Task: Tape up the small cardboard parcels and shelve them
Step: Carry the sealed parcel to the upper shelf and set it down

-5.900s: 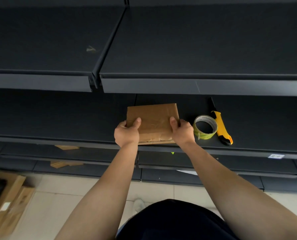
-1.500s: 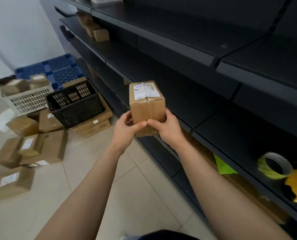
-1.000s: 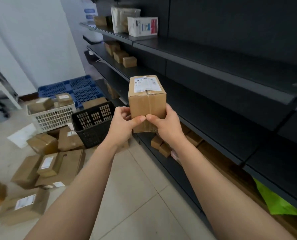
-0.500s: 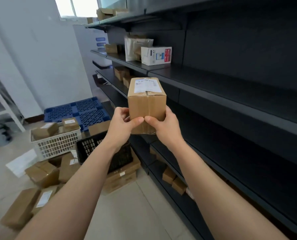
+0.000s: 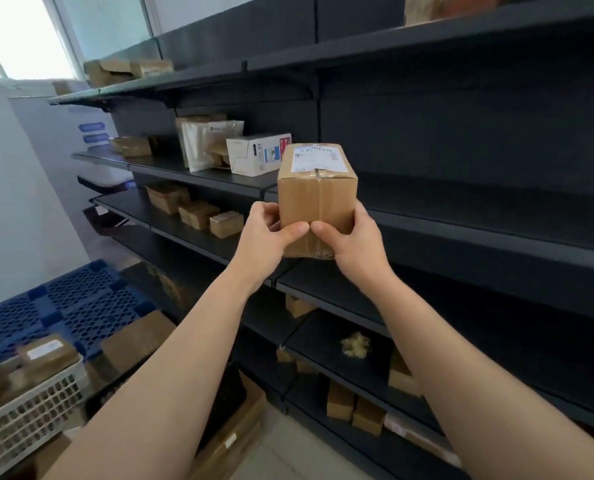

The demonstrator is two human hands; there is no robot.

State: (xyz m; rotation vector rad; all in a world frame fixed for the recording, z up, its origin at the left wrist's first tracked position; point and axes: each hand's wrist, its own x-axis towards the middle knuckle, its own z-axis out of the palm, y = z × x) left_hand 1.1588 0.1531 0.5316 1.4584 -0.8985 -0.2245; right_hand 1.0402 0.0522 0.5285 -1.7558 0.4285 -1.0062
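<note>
Stockroom: dark rack (image 5: 461, 216) along right, window top left. Both arms stretched forward and up, forearms converging. Left hand (image 5: 266, 239) and right hand (image 5: 356, 242) grip parcel (image 5: 318, 199) low on its sides, fingers curled round, thumbs pressed on near face, tips almost meeting over tape seam. Parcel upright, in air before rack, label (image 5: 314, 157) on top. Behind it, white box (image 5: 254, 155) on shelf; small boxes (image 5: 198, 211) one shelf lower. Basket (image 5: 29, 401) and blue pallet (image 5: 63, 306) on floor, left.
</note>
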